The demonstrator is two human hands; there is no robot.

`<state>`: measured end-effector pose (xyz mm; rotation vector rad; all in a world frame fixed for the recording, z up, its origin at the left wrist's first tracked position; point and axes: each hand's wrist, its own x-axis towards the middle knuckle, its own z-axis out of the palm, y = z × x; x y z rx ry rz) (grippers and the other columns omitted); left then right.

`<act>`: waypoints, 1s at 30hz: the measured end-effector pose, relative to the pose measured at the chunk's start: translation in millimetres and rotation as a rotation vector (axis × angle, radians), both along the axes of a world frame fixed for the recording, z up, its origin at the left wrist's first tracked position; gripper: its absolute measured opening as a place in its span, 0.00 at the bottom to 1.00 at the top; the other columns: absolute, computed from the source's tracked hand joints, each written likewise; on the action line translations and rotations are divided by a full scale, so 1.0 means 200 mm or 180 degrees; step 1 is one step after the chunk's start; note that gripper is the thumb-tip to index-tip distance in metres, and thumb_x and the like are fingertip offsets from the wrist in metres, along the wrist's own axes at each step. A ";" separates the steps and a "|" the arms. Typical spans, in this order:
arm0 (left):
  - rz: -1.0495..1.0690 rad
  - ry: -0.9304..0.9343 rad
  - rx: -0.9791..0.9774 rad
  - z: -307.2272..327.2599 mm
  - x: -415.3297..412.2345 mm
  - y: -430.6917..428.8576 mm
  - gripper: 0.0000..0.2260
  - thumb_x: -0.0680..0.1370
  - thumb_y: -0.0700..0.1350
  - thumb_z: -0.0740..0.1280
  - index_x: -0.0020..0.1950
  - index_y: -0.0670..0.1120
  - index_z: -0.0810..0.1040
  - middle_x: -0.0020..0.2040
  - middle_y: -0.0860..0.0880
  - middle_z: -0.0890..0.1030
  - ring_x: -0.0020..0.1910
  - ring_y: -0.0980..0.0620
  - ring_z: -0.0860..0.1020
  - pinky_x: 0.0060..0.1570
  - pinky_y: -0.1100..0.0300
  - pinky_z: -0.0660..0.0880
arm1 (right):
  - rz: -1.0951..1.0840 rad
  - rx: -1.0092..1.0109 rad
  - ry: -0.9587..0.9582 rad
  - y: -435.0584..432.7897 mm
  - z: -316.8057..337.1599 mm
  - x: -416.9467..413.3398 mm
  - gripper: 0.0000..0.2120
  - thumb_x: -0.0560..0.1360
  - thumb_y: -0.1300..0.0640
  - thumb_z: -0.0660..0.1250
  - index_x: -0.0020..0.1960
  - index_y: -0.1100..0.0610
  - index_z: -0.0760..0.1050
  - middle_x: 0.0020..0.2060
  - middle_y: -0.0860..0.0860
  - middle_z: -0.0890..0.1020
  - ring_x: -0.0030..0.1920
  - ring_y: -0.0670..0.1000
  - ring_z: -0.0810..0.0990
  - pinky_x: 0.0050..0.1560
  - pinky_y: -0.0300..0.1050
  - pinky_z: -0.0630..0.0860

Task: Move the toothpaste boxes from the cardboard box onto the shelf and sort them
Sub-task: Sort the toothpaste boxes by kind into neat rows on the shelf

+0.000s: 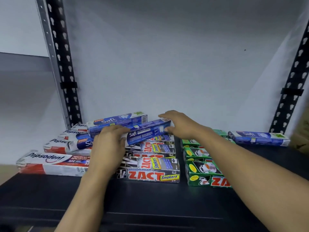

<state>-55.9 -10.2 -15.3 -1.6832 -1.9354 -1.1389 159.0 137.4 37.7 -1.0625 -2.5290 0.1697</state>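
Both hands on one blue Safi box [147, 129], centre of frame, lying crosswise, right end slightly higher. Left hand [108, 143] grips the left end, fingers [117, 129] curled over the top. Right hand [180, 126] pinches the right end, fingers above, thumb on the near side. The box is over the back of the black ZACT Smokers boxes [150, 174], which are lined up front to back on the dark shelf [133, 206]. Can't tell if it rests on them or is just clear. Second Safi box [117, 118] sits just behind it. Pepsodent boxes [50, 162] are left of frame, with more Safi boxes overlapping their right ends. Green ZACT boxes [200, 174] are right of centre. Lone Safi box [259, 138] is far right, behind them. Black perforated uprights [63, 64] stand on both sides.
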 end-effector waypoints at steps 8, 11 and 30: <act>-0.0186 -0.0214 0.0190 -0.02 0.00 -0.02 0.12 0.75 0.37 0.71 0.53 0.51 0.85 0.61 0.50 0.80 0.61 0.46 0.75 0.58 0.43 0.76 | 0.0038 -0.0281 0.0623 0.04 -0.04 -0.02 0.17 0.75 0.59 0.73 0.59 0.48 0.69 0.57 0.51 0.78 0.54 0.50 0.77 0.41 0.38 0.74; -0.0288 -0.0238 0.0166 -0.01 0.02 -0.04 0.17 0.71 0.33 0.71 0.54 0.51 0.82 0.63 0.51 0.77 0.60 0.46 0.76 0.56 0.43 0.76 | 0.0147 -0.0173 0.1011 -0.04 -0.01 0.04 0.17 0.74 0.60 0.73 0.57 0.48 0.69 0.54 0.47 0.80 0.53 0.46 0.79 0.41 0.38 0.78; -0.1955 -0.4736 0.0196 0.40 0.77 -0.07 0.27 0.73 0.42 0.77 0.69 0.39 0.71 0.59 0.39 0.81 0.47 0.43 0.85 0.48 0.45 0.83 | 0.0447 0.2811 0.1535 -0.66 -0.07 0.52 0.12 0.75 0.66 0.70 0.59 0.62 0.80 0.54 0.57 0.73 0.51 0.59 0.78 0.47 0.50 0.79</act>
